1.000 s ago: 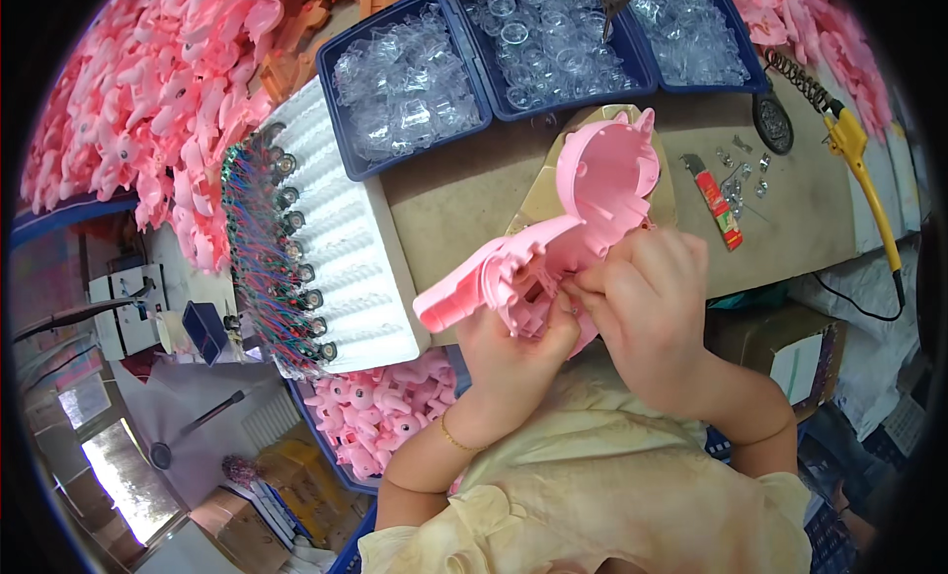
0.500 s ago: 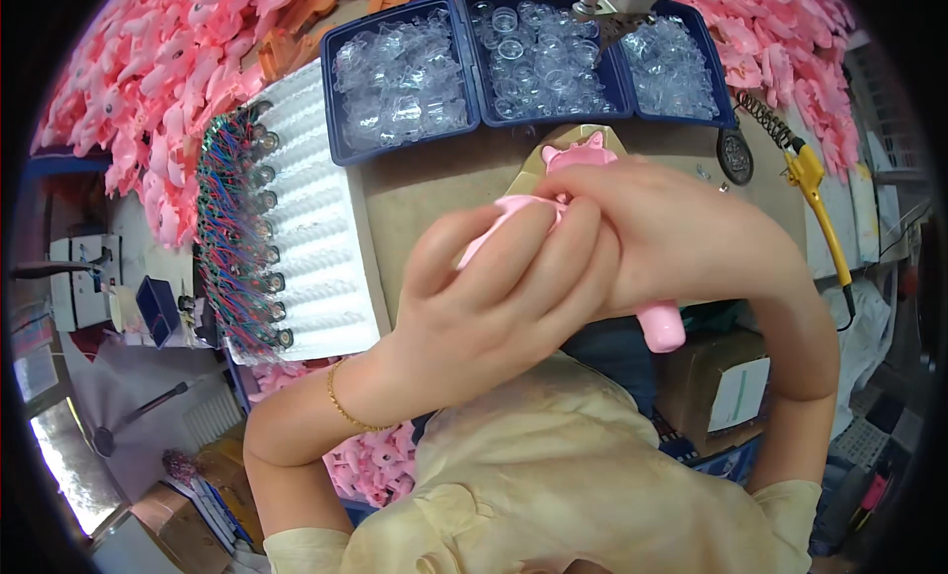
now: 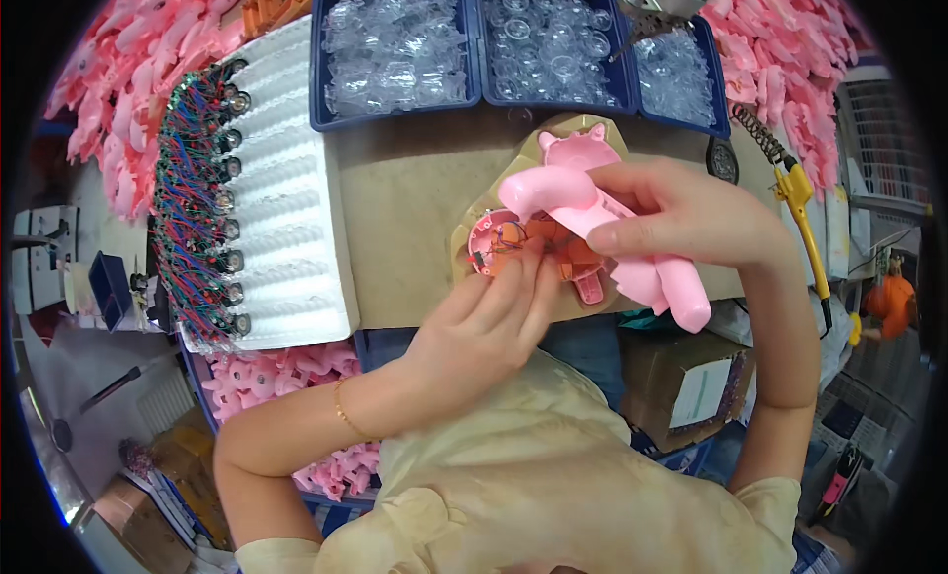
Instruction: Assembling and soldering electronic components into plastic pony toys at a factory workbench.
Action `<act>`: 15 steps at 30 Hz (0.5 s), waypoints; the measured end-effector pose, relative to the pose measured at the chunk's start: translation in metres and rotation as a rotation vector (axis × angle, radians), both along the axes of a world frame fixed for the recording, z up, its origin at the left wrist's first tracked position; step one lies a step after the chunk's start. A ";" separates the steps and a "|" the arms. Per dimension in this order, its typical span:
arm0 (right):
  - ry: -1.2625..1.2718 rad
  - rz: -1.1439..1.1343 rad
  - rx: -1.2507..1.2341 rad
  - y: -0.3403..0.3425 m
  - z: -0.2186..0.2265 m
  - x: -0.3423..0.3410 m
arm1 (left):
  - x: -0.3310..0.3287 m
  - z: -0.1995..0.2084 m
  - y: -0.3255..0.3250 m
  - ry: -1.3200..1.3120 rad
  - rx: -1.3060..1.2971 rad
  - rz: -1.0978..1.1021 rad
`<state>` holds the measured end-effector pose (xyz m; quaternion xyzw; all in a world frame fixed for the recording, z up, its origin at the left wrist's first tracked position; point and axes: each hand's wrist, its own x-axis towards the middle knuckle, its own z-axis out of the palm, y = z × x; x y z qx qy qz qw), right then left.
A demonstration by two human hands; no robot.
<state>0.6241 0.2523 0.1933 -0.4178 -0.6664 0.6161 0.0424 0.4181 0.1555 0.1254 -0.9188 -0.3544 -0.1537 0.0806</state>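
A pink toy shell half (image 3: 578, 150) with small ears lies in a tan holder (image 3: 538, 140) on the bench, its inside facing up. Within it are thin wires (image 3: 510, 236) and orange parts (image 3: 573, 258). My left hand (image 3: 494, 303) has its fingertips bunched together against these inner parts; what they pinch is hidden. Above and to the right, my right hand (image 3: 681, 209) grips a second pink shell half (image 3: 558, 191), smooth side up and tilted, between thumb and fingers. It partly covers the lower half.
Blue trays (image 3: 395, 110) of clear plastic pieces stand at the back. On the left, a white foam tray (image 3: 296, 179) carries wired round parts (image 3: 197, 209). A yellow soldering iron (image 3: 795, 194) hangs at right. Pink shells (image 3: 790, 51) are heaped behind; a metal machine tip (image 3: 652, 16) overhangs.
The right hand has lifted the upper shell half off the lower one, exposing wires and orange parts. My left hand has left the shell's top and now touches the inside. The whole view has shifted slightly.
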 end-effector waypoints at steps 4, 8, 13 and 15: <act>-0.127 -0.018 -0.237 0.010 0.004 -0.003 | 0.009 0.015 -0.003 0.297 -0.004 -0.122; -0.141 -0.124 -0.001 -0.006 0.007 -0.007 | 0.030 0.016 -0.008 0.462 0.013 -0.098; -0.217 -0.150 0.415 -0.021 0.011 -0.031 | 0.036 -0.007 -0.029 0.544 0.146 0.100; -0.287 0.250 0.750 -0.010 0.006 -0.037 | 0.029 -0.007 -0.031 0.464 0.008 0.133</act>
